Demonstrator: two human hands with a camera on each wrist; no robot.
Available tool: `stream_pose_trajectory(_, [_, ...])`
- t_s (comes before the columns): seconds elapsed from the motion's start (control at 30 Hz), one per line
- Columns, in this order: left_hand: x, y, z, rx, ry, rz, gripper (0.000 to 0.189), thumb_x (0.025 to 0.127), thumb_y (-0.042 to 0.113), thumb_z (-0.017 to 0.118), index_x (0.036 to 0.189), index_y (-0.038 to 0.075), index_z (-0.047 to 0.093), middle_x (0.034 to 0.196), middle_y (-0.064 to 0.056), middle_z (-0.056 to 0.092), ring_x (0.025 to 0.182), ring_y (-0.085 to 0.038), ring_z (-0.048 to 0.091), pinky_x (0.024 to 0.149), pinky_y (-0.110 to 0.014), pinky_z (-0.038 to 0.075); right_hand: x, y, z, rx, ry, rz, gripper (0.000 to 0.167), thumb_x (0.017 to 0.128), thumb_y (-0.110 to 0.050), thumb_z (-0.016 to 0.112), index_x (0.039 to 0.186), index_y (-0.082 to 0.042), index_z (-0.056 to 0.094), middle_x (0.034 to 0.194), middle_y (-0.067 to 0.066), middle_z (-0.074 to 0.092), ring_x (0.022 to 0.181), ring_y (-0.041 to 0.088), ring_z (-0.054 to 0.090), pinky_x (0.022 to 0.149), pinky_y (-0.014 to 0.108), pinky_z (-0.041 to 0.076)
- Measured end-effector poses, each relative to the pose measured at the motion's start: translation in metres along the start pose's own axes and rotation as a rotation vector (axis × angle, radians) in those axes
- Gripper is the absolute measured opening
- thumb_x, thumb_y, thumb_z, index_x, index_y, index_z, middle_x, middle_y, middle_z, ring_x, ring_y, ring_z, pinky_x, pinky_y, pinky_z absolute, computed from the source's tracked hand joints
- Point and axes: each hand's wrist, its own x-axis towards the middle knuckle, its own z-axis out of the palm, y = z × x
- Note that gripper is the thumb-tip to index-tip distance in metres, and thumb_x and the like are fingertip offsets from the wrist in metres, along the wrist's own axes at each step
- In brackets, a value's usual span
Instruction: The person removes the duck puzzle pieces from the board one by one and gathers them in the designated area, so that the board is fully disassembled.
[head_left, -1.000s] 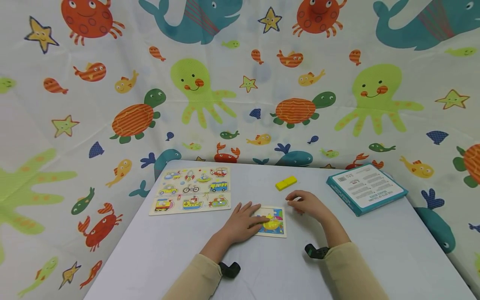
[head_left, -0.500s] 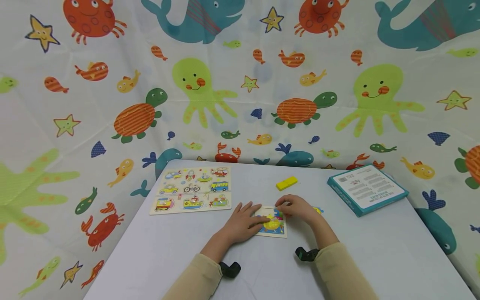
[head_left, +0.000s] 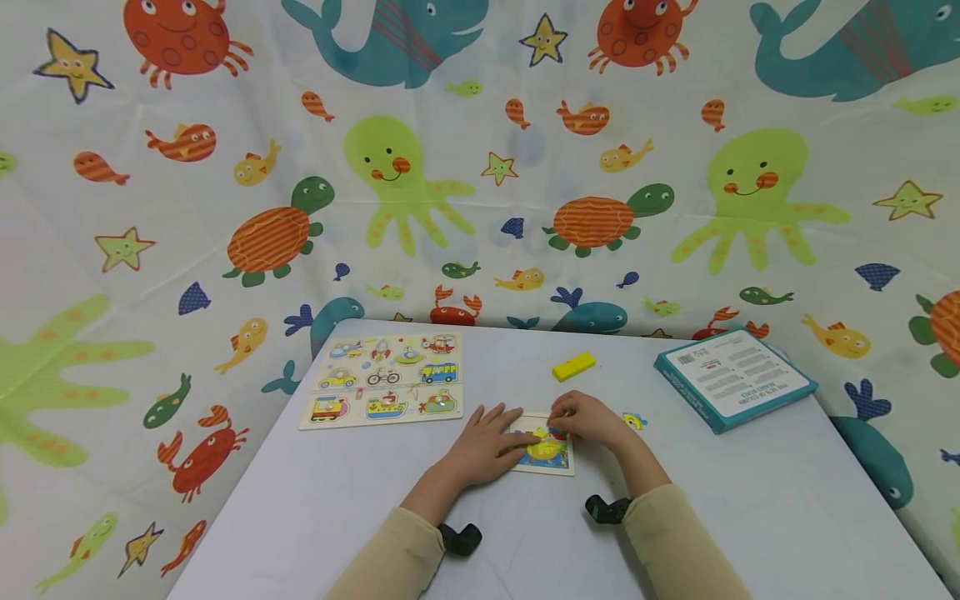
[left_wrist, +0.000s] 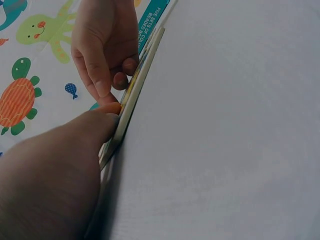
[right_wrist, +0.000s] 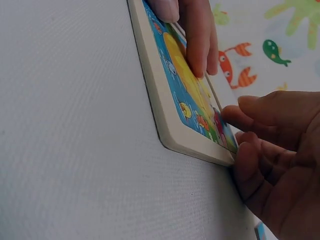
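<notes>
A small jigsaw puzzle in a pale wooden frame, with a yellow figure and small sea creatures on blue, lies on the table. My left hand rests over its left side, fingers spread, the index finger reaching onto the yellow part. At the far right corner is my right hand, its fingers bent and thumb close to the index finger. In the right wrist view the index fingertip touches the pink area by the frame's edge. Whether it pinches a piece I cannot tell. A loose blue-and-yellow puzzle piece lies right of that hand.
A larger wooden board with vehicle pictures lies at the back left. Behind the puzzle is a yellow block. A teal box stands at the back right, and a sea-animal cloth hangs behind the table.
My right hand has moved left from beside the puzzle to its far right corner, uncovering the loose piece. My left hand has stayed in place.
</notes>
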Motion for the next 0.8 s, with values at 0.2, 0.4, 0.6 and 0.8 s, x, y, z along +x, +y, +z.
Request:
stream_pose_trajectory(0.2, [0.0001, -0.0001, 0.0002, 0.007, -0.004, -0.005, 0.037, 0.103, 0.049, 0.043, 0.139, 0.057, 0.045, 0.162, 0.006, 0.030, 0.153, -0.029, 0.020, 0.123, -0.060, 0.013, -0.0001, -0.0021, 0.0000, -0.034, -0.015, -0.014, 0.013, 0.094, -0.022, 0.067, 0.093, -0.013, 0.077, 0.121, 0.002, 0.057, 0.084, 0.016, 0.055, 0.072, 0.024, 0.050])
stream_pose_trajectory(0.4, [-0.0003, 0.0003, -0.0011, -0.002, -0.003, -0.003, 0.037, 0.103, 0.048, 0.044, 0.138, 0.056, 0.047, 0.162, 0.005, 0.030, 0.153, -0.029, 0.020, 0.123, -0.061, 0.013, 0.0008, -0.0024, 0.0003, -0.029, -0.017, -0.020, 0.015, 0.094, -0.023, 0.067, 0.092, -0.013, 0.077, 0.119, 0.002, 0.058, 0.082, 0.016, 0.055, 0.071, 0.024, 0.050])
stream_pose_trajectory(0.6, [-0.0010, 0.0015, -0.0016, 0.004, 0.008, -0.009, 0.036, 0.103, 0.048, 0.044, 0.138, 0.056, 0.048, 0.162, 0.006, 0.030, 0.153, -0.029, 0.021, 0.123, -0.060, 0.014, -0.0006, -0.0026, 0.0003, -0.042, -0.006, -0.012, 0.018, 0.095, -0.026, 0.065, 0.093, -0.014, 0.077, 0.118, 0.001, 0.059, 0.088, 0.016, 0.054, 0.071, 0.025, 0.049])
stream_pose_trajectory(0.8, [0.0004, 0.0075, -0.0036, 0.038, 0.005, 0.024, 0.037, 0.104, 0.043, 0.043, 0.140, 0.048, 0.050, 0.158, 0.012, 0.036, 0.151, -0.029, 0.026, 0.120, -0.064, 0.018, -0.0031, -0.0026, -0.0004, -0.056, 0.002, -0.018, 0.019, 0.097, -0.026, 0.062, 0.092, -0.016, 0.077, 0.117, 0.001, 0.060, 0.094, 0.017, 0.053, 0.071, 0.025, 0.049])
